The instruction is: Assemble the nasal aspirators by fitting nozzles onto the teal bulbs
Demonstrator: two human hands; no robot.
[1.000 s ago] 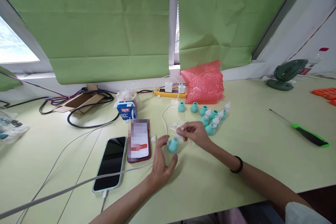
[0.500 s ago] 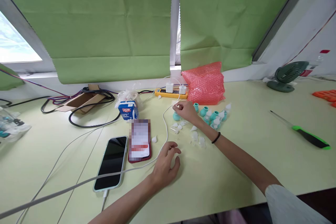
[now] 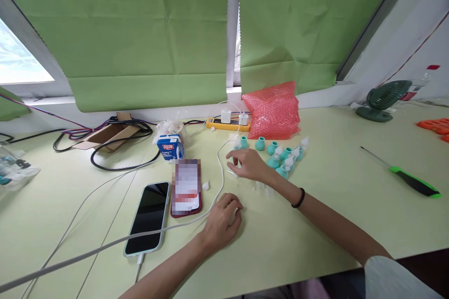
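Observation:
My right hand (image 3: pixel 249 164) hovers over small clear and white plastic pieces, its thumb and index finger apart with nothing visible between them. A clear plastic piece (image 3: pixel 232 174) lies just below its fingertips. Behind the hand stand several teal rubber bulbs (image 3: pixel 272 148), some with white pointed tips (image 3: pixel 289 162) on them. One whitish tip (image 3: pixel 235 140) shows above a bulb partly hidden by my fingers. My left hand (image 3: pixel 221 220) rests on the table, fingers loosely curved and holding nothing, beside the white cable (image 3: pixel 218 192).
Two phones (image 3: pixel 147 218) lie left of my left hand, near a white cap (image 3: pixel 206 186). Farther back are a blue drink carton (image 3: pixel 170 148), a yellow power strip (image 3: pixel 224 124) and a red bubble-wrap bag (image 3: pixel 273 112). A screwdriver (image 3: pixel 414 181) and a green fan (image 3: pixel 386 98) are at right.
My right hand has moved toward me from a bulb near the power strip, and its pinched fingers have spread. A whitish tip now shows at that bulb. My left hand has barely moved.

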